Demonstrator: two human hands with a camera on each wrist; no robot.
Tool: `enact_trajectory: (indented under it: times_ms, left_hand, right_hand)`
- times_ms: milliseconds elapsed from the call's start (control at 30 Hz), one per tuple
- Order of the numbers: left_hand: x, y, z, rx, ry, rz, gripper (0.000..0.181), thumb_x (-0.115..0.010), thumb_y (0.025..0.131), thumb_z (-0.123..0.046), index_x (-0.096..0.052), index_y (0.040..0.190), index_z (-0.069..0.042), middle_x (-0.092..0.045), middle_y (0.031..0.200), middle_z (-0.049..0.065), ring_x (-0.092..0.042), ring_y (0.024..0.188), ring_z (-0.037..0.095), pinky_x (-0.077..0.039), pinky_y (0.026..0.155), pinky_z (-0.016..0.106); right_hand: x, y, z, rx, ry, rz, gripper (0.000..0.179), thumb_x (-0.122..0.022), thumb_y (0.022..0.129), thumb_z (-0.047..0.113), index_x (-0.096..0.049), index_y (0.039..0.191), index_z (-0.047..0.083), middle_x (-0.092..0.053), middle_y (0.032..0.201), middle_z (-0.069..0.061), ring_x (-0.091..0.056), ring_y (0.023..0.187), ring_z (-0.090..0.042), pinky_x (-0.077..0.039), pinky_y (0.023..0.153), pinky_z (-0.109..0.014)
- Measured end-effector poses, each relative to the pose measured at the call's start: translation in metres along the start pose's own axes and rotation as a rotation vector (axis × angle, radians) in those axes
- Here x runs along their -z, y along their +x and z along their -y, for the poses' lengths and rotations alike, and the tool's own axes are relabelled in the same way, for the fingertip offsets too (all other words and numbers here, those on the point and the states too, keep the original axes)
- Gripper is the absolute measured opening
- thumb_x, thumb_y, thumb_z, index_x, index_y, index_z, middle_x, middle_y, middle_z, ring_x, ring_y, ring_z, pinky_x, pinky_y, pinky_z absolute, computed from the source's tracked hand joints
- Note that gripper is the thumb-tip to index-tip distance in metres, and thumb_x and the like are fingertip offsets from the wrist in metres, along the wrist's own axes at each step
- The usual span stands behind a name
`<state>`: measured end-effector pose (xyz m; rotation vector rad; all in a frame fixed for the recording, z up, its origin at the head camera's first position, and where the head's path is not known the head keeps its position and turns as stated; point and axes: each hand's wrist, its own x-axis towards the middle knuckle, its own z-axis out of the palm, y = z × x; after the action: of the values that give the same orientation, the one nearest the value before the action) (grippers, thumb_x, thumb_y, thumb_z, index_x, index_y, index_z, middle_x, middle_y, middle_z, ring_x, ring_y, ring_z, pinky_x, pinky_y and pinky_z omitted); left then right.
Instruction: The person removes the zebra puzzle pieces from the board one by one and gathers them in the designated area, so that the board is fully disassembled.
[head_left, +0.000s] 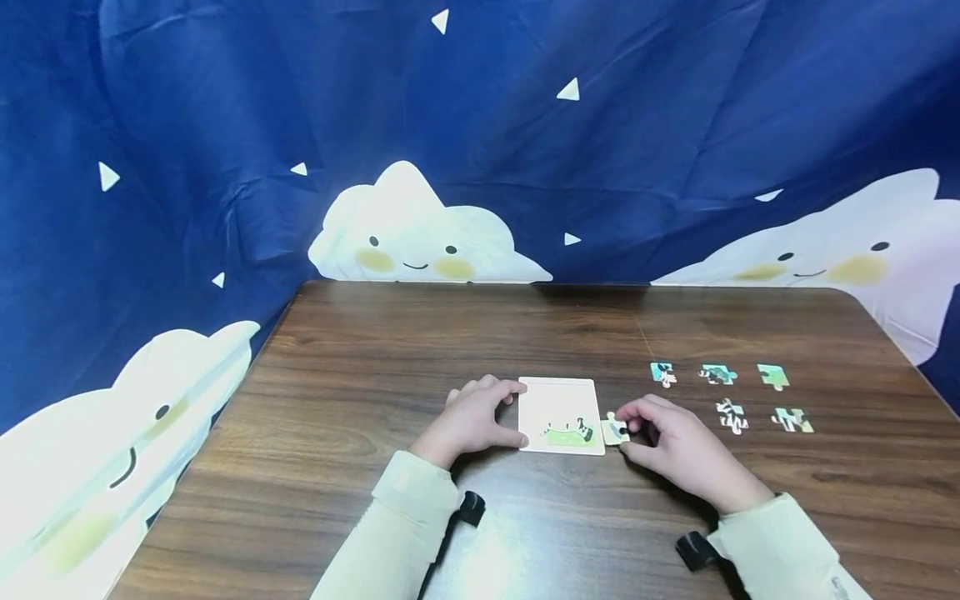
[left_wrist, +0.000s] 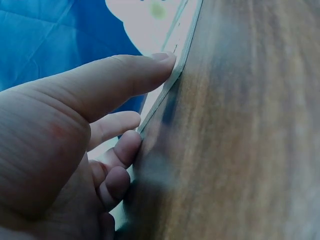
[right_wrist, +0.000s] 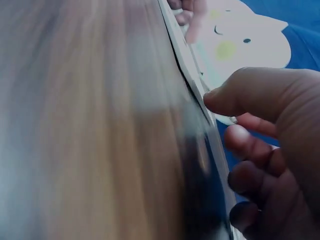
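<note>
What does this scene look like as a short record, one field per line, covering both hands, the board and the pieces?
Left hand: thumb and a finger touch the board's left edge
Right hand: pinches a puzzle piece at the board's right edge
White board: flat, green and black-and-white picture near its lower edge
Loose pieces, far row: left one, middle one, right one
Loose pieces, near row: two, side by side
Table: dark brown wood grain
Backdrop: blue cloth with smiling white clouds
</note>
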<state>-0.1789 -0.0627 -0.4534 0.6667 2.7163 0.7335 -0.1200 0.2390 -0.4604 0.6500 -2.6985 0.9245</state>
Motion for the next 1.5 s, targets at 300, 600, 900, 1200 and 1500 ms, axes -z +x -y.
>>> enact_trajectory:
  times_ms: [300, 600, 900, 1200, 1500]
  left_hand:
    - [0.0, 0.001, -0.002, -0.006, -0.006, 0.004, 0.071, -0.083, 0.077, -0.042, -0.057, 0.14, -0.026, -0.055, 0.112, -0.008, -0.047, 0.1, 0.015, -0.032, 0.082, 0.037]
    - [-0.001, 0.001, 0.0, 0.004, -0.005, 0.008, 0.071, -0.083, 0.077, -0.044, -0.057, 0.14, -0.026, -0.055, 0.112, -0.009, -0.047, 0.102, 0.015, -0.032, 0.082, 0.037]
    - [-0.001, 0.0, -0.002, 0.014, -0.008, 0.004, 0.07, -0.083, 0.077, -0.043, -0.057, 0.14, -0.027, -0.055, 0.112, -0.009, -0.047, 0.102, 0.015, -0.032, 0.082, 0.038]
    - [0.001, -0.002, -0.003, 0.017, -0.007, 0.001, 0.07, -0.083, 0.077, -0.042, -0.057, 0.14, -0.026, -0.056, 0.112, -0.008, -0.048, 0.101, 0.015, -0.032, 0.082, 0.038]
    - [0.0, 0.0, -0.002, 0.015, -0.008, 0.003, 0.07, -0.083, 0.077, -0.043, -0.057, 0.14, -0.027, -0.055, 0.112, -0.009, -0.047, 0.101, 0.015, -0.031, 0.082, 0.038]
  right_hand:
    - [0.032, -0.023, -0.022, -0.13, -0.029, 0.109, 0.026, -0.082, 0.073, 0.009, -0.068, 0.094, 0.015, -0.052, 0.084, 0.009, -0.048, 0.078, -0.003, -0.042, 0.069, -0.026]
    - [0.036, -0.023, -0.022, -0.134, -0.034, 0.14, 0.025, -0.081, 0.074, 0.012, -0.067, 0.095, 0.015, -0.051, 0.082, 0.009, -0.048, 0.077, -0.004, -0.042, 0.07, -0.028]
    - [0.029, -0.015, -0.016, -0.185, -0.021, 0.159, 0.023, -0.08, 0.075, 0.014, -0.065, 0.093, 0.015, -0.051, 0.081, 0.008, -0.049, 0.075, -0.006, -0.041, 0.069, -0.028]
    - [0.02, -0.002, -0.009, -0.265, 0.017, 0.186, 0.022, -0.079, 0.077, 0.018, -0.066, 0.094, 0.013, -0.054, 0.081, 0.006, -0.052, 0.076, -0.011, -0.043, 0.072, -0.031]
    - [0.012, 0.011, -0.002, -0.336, 0.022, 0.177, 0.022, -0.078, 0.078, 0.019, -0.066, 0.094, 0.012, -0.055, 0.081, 0.004, -0.052, 0.077, -0.014, -0.041, 0.073, -0.033]
